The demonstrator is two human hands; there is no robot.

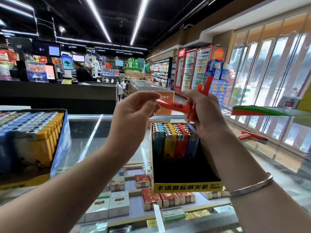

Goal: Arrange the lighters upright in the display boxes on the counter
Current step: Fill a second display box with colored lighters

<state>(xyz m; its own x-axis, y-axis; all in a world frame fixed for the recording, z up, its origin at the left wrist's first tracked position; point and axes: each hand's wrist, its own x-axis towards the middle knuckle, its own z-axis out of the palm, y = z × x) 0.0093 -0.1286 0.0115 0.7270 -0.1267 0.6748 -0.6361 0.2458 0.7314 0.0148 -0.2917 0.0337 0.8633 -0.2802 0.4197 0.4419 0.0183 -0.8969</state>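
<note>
Pinching 1 red lighter (175, 106) level, left hand (134, 108); right hand (204, 111) clutching several red lighters (204, 86) above the yellow display box (186, 187).

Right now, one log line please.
left hand: pinching red plastic lighter | right hand: gripping red lighters | yellow cardboard display box: part-filled

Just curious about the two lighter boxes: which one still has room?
The yellow box under the right hand: its near half is empty. The blue box at left is packed full.

Both hands (134, 106) (204, 113) hold red lighters (175, 106) above a yellow display box (186, 187).
</note>
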